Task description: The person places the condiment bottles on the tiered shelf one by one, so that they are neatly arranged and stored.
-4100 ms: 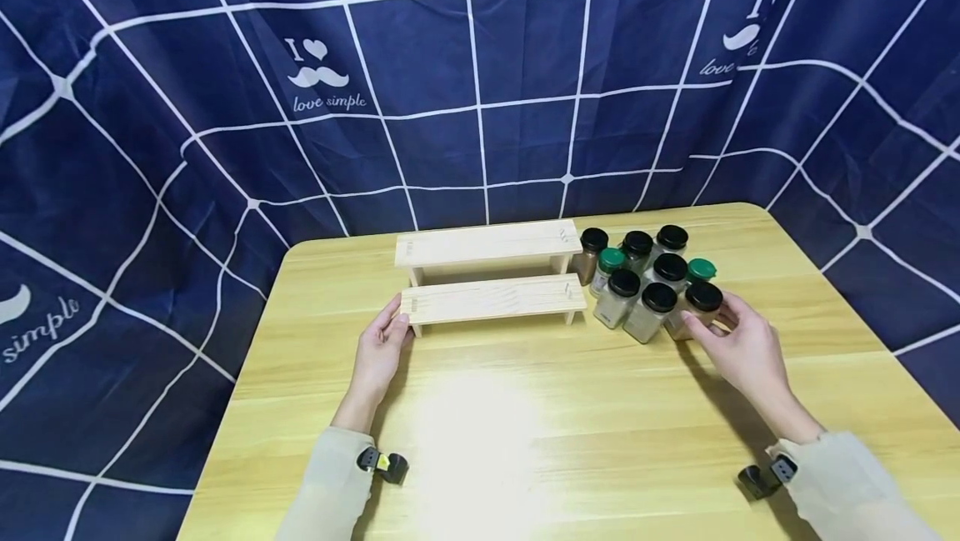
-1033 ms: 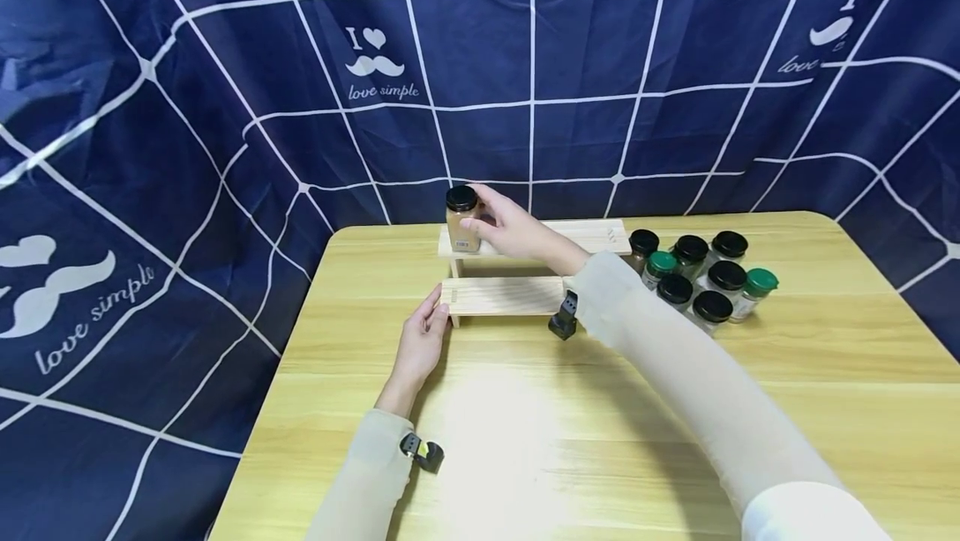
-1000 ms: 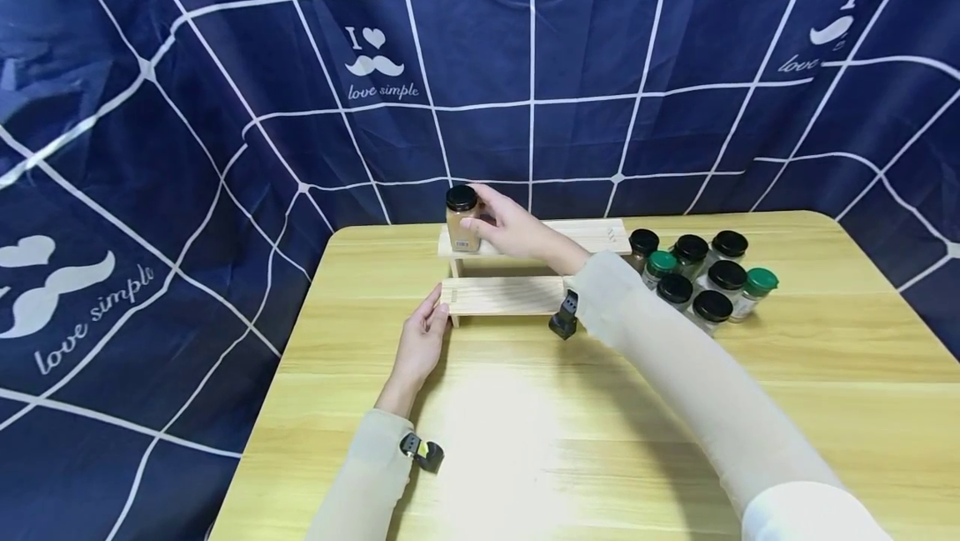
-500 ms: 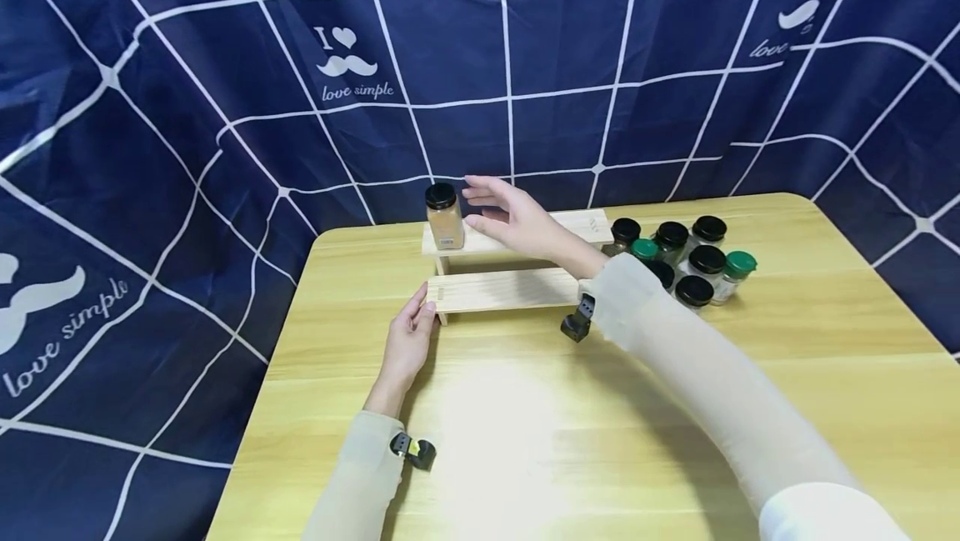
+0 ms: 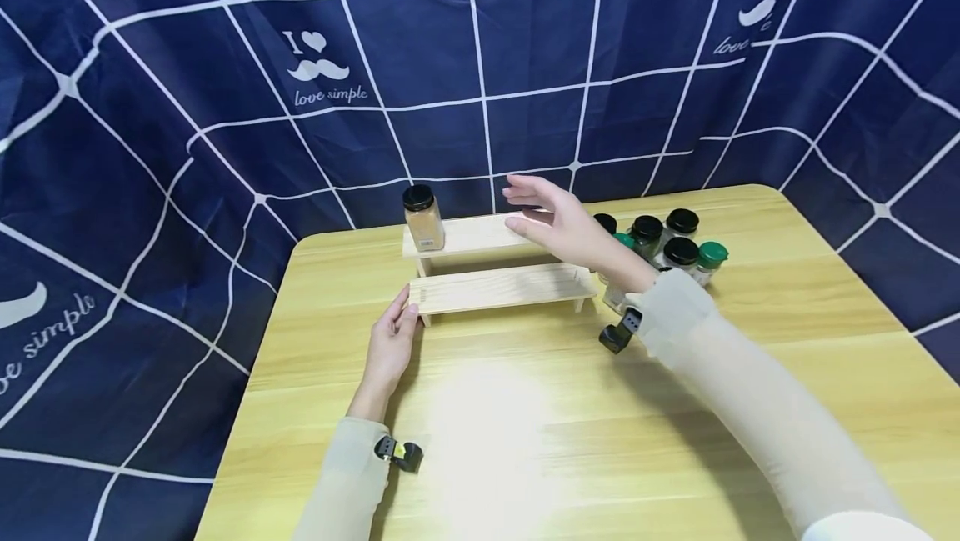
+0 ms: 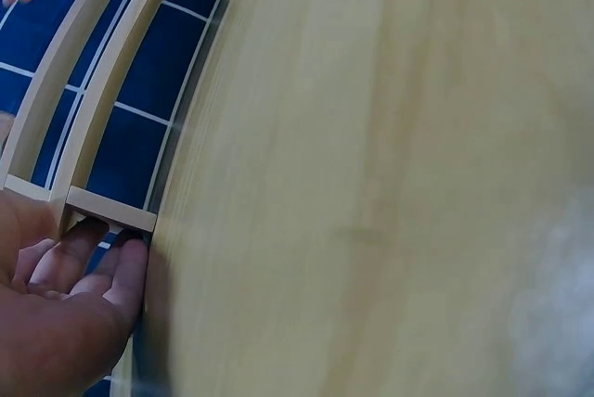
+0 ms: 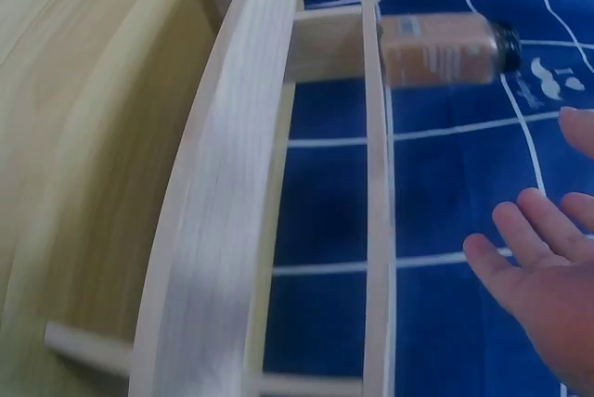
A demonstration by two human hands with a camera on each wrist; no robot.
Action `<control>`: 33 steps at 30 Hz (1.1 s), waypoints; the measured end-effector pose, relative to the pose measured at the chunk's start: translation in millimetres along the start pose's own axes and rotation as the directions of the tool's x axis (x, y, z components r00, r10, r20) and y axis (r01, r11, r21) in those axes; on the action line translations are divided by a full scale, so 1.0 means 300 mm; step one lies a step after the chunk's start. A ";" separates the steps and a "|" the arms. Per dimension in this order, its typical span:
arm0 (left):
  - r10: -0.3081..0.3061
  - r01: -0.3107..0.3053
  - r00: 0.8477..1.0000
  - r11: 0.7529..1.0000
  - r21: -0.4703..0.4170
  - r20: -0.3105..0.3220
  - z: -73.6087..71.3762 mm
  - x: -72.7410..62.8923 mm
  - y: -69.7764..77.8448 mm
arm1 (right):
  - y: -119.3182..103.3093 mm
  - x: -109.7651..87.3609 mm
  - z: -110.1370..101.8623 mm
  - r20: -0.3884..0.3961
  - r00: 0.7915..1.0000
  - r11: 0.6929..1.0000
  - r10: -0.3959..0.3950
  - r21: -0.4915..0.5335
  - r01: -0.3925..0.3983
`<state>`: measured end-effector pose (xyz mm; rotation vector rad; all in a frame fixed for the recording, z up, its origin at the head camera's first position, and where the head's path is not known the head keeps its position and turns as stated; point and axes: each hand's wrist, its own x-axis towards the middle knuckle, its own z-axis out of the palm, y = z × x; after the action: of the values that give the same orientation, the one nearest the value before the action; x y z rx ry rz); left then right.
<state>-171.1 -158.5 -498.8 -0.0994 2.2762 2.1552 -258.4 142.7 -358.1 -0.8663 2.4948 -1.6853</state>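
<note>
A two-tier wooden spice rack (image 5: 502, 289) stands on the table, its lower step in front of the higher one. At the left end of its upper step a spice jar (image 5: 424, 221) with a black lid and tan contents stands upright; the right wrist view shows this jar (image 7: 441, 49) lying sideways in the picture. My left hand (image 5: 392, 343) grips the left end of the lower step, fingers (image 6: 128, 276) bent at its end piece. My right hand (image 5: 566, 228) hovers over the right part of the upper step, fingers spread and holding nothing.
Several spice jars (image 5: 681, 254) with black or green lids cluster right of the rack, partly hidden behind my right forearm. A dark blue checked cloth (image 5: 420, 41) hangs behind and beside the wooden table (image 5: 585, 441).
My right hand carried the tan jar from the right cluster to the upper step, let go of it and moved back rightward. My left hand kept hold of the rack's left end.
</note>
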 end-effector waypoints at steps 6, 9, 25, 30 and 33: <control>-0.004 0.004 1.000 1.000 -0.006 0.012 -0.003 -0.004 -0.004 | 0.002 -0.062 -0.085 -0.052 0.999 1.000 0.013 -0.020 -0.014; -0.008 0.008 1.000 1.000 -0.007 0.015 -0.003 -0.004 -0.007 | 0.009 -0.099 -0.135 -0.093 0.995 0.998 0.021 -0.049 -0.026; -0.012 0.012 1.000 1.000 -0.024 0.019 -0.011 0.002 0.003 | 0.070 -0.365 -0.397 -0.336 0.941 0.986 0.042 -0.137 -0.093; -0.010 0.011 0.999 1.000 -0.022 0.032 -0.008 -0.003 -0.003 | 0.132 -0.449 -0.455 -0.423 0.905 0.981 0.051 -0.150 -0.126; -0.011 0.012 0.999 1.000 -0.020 0.036 -0.002 -0.003 0.000 | 0.174 -0.502 -0.480 -0.469 0.881 0.975 0.072 -0.154 -0.162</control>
<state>-170.3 -159.1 -498.7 -0.0734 2.2292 2.1568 -197.4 346.7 -386.2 -0.3257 2.9777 -1.8092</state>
